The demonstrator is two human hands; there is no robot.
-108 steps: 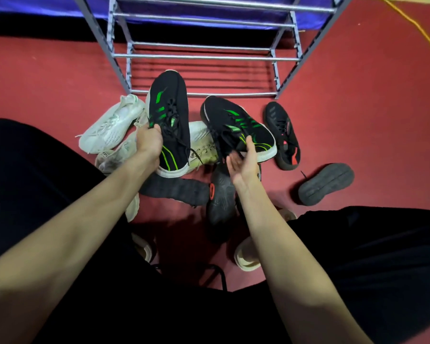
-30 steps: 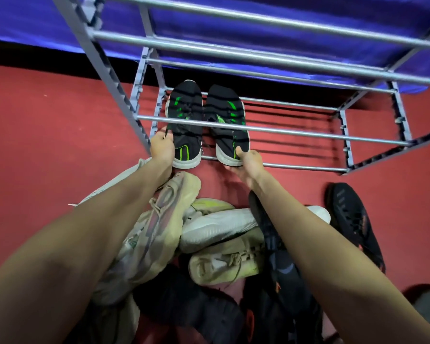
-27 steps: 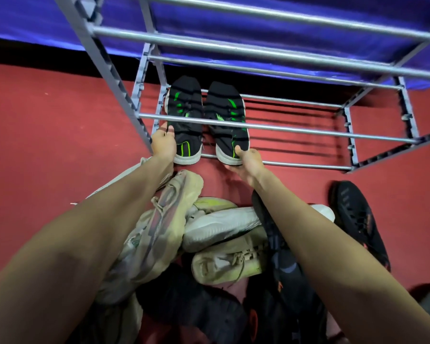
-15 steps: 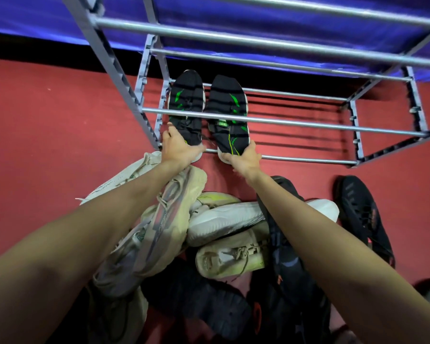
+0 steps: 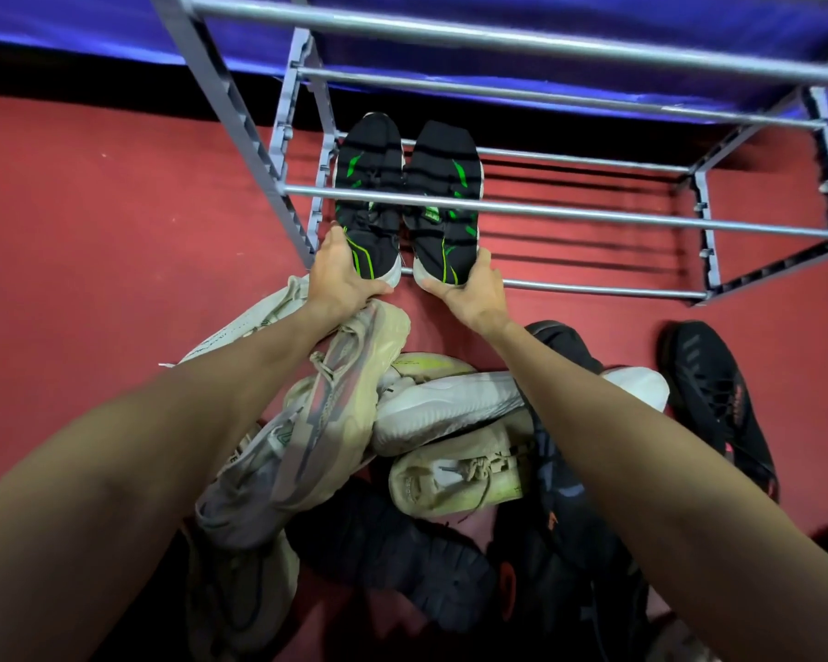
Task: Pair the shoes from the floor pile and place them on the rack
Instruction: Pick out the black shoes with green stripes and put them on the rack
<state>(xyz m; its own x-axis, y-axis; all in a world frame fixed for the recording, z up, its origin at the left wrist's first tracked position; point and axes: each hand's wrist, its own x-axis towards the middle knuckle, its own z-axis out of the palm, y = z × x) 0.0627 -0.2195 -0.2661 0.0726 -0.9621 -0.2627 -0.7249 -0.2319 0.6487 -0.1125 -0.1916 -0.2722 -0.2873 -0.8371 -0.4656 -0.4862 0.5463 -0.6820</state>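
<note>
One per hand, gripped the black-and-green shoes by the heels: left hand curled round the outer side and back of the left shoe, right hand cupped likewise round the heel of the right shoe. Rested both on the lowest bars of the rack, at its left end, toes pointing far, heels hanging just over the near bar. Laid them side by side, touching or nearly so along the inner edges, presumably to read as a pair and take up little room. Started at the left end, it would seem, to leave the long run of bars to the right for more pairs. Held from the outer sides, most likely to press the two together and square the heels against the near bar; could not tell whether already settled or due a further nudge inward. Left the rest heaped on the red floor just near of the rack: a beige shoe under the left wrist, a white shoe on its side beside it, dark ones nearer, one black shoe apart at the right. Judged this pair as good as placed, with letting go and sorting the heap next.
</note>
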